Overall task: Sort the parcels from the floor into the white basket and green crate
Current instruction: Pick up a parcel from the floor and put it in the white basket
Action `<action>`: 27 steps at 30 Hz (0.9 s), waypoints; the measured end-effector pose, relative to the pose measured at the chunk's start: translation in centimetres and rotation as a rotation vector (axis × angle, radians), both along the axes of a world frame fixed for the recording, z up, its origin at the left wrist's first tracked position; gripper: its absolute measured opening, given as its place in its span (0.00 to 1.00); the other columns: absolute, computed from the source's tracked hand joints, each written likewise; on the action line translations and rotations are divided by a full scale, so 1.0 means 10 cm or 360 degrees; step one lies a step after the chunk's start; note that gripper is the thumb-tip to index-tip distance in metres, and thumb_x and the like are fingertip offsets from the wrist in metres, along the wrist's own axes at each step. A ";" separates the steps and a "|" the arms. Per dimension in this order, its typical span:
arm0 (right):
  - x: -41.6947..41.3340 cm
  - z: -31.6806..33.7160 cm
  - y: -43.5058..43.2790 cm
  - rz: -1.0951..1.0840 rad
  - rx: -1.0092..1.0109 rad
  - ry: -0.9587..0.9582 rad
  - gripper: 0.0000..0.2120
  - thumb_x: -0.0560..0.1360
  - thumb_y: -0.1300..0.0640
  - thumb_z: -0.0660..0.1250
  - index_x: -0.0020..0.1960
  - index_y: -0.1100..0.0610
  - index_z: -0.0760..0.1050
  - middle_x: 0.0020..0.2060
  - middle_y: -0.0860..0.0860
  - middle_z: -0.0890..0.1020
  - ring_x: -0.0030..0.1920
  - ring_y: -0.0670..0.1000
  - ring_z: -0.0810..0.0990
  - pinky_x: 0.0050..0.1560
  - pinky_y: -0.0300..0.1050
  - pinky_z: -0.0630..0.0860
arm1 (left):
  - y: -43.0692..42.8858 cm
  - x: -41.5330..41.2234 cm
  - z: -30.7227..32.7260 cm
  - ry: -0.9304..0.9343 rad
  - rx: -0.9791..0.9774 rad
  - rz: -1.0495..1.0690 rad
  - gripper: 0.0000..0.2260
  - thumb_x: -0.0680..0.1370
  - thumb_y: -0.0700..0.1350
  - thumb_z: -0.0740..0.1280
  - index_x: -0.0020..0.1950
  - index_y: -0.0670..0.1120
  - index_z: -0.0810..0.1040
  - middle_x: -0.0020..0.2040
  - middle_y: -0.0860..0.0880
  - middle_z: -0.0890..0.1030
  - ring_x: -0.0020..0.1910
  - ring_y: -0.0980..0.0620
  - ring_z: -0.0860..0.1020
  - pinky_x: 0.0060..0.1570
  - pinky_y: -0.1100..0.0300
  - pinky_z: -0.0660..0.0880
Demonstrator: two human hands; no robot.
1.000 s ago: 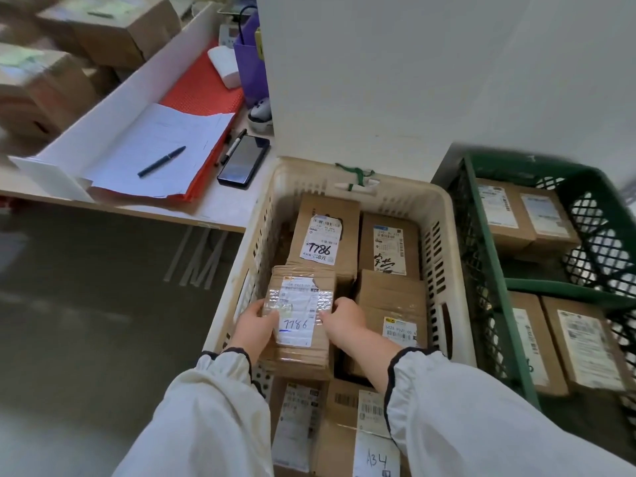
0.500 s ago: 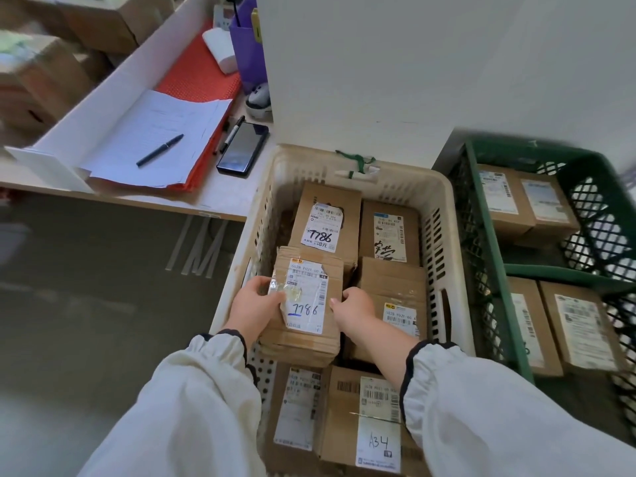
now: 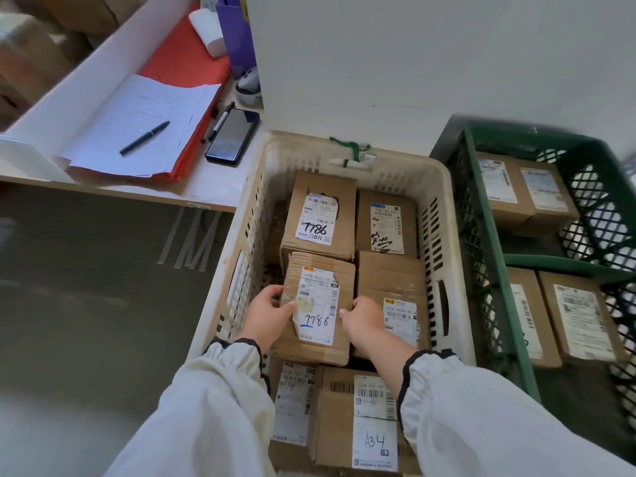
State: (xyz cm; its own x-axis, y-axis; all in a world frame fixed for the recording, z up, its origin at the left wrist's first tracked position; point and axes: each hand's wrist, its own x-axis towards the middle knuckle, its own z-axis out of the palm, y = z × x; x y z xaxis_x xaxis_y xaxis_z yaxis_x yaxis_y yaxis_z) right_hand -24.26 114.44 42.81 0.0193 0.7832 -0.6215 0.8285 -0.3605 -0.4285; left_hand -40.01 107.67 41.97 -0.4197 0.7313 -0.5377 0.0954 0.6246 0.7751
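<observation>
Left hand [image 3: 266, 320], right hand [image 3: 364, 321] clasped 7786 parcel [image 3: 318, 294] by opposite sides; we judged purpose: level seating by white basket [image 3: 246, 280] left wall.

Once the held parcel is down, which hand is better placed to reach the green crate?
Probably the right hand. It grips the parcel on the side nearer the green crate, right of the white basket; the left hand is farther.

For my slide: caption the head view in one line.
Left hand and right hand grip a parcel marked 7786 inside the white basket, green crate alongside.
</observation>
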 end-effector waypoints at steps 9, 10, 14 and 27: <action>0.08 -0.07 0.09 0.0129 0.0171 -0.0065 0.08 0.74 0.57 0.69 0.48 0.55 0.70 0.48 0.52 0.78 0.44 0.51 0.75 0.39 0.43 0.69 | 0.02 0.12 -0.25 -0.0055 -0.0077 0.0108 0.13 0.75 0.42 0.69 0.59 0.49 0.76 0.49 0.51 0.83 0.47 0.53 0.82 0.46 0.53 0.81; 0.06 -0.08 0.09 0.0184 0.0177 -0.0084 0.07 0.74 0.57 0.68 0.48 0.55 0.70 0.48 0.51 0.78 0.43 0.51 0.75 0.38 0.42 0.69 | 0.02 0.11 -0.27 -0.0051 -0.0084 0.0122 0.13 0.75 0.42 0.69 0.60 0.49 0.76 0.49 0.51 0.83 0.47 0.53 0.82 0.46 0.53 0.81; -0.03 -0.13 0.09 0.0314 0.0221 -0.0149 0.07 0.75 0.57 0.67 0.45 0.52 0.68 0.46 0.51 0.79 0.46 0.53 0.78 0.39 0.45 0.73 | 0.01 0.06 -0.34 -0.0032 -0.0128 0.0126 0.18 0.75 0.44 0.70 0.64 0.47 0.74 0.50 0.51 0.81 0.48 0.54 0.81 0.44 0.58 0.80; 0.04 0.04 0.14 0.0306 0.0214 -0.0083 0.04 0.74 0.56 0.66 0.45 0.54 0.70 0.47 0.52 0.78 0.44 0.52 0.75 0.39 0.43 0.70 | 0.05 -0.01 -0.10 0.0200 -0.0270 -0.0027 0.28 0.73 0.48 0.71 0.71 0.45 0.68 0.63 0.45 0.76 0.59 0.47 0.76 0.57 0.51 0.76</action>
State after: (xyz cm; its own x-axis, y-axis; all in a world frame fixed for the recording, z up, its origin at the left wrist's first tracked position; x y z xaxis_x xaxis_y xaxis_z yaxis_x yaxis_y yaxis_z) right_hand -23.84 115.85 43.25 -0.1086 0.8512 -0.5135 0.8987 -0.1367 -0.4167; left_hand -40.13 108.16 40.98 -0.4798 0.6422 -0.5977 0.1962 0.7426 0.6404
